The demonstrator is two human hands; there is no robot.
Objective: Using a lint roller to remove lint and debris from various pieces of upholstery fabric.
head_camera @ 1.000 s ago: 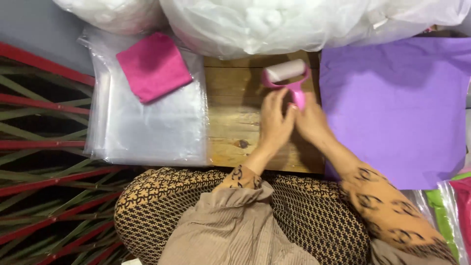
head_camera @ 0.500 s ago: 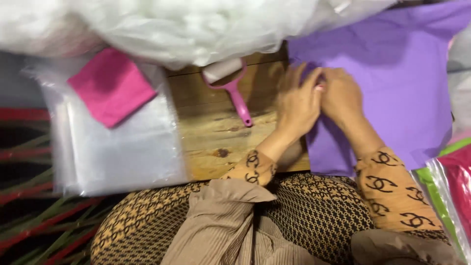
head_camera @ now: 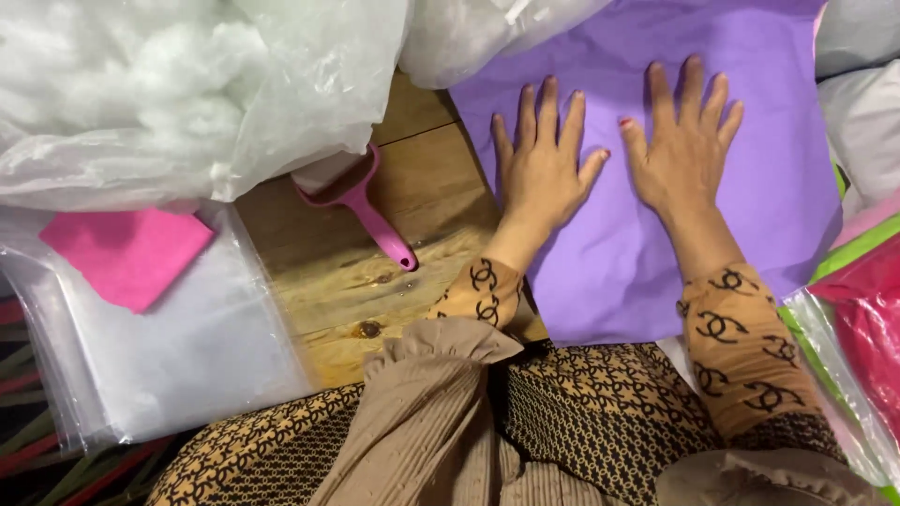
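On the wooden worktop (head_camera: 412, 197), a large sheet of purple fabric (head_camera: 750, 178) lies spread flat, covering the worktop's right part and hanging a little over its near edge. Both hands now rest palm down on this purple fabric, fingers spread and apart, gripping nothing. Half a second ago they were bunched together at the fabric's left edge; a second ago they were closed around the handle of the pink lint roller.

Left of the purple fabric, big clear plastic bags of white stuffing (head_camera: 178, 94) crowd the far side of the worktop. Farther left of the fabric and nearer the person, a stack of clear plastic bags (head_camera: 178, 347) lies flat, with a folded pink cloth (head_camera: 122, 253) on top. The view has swung rightward since the earlier pictures, so these things sit farther left in view.

The left hand (head_camera: 544, 169) lies on the purple fabric near its left edge. The right hand (head_camera: 684, 141) lies just beside it, toward the fabric's middle, the two hands not touching.

The pink lint roller (head_camera: 361, 211) lies loose on the bare wood left of the purple fabric, its head tucked under the stuffing bags, its handle pointing toward the person.
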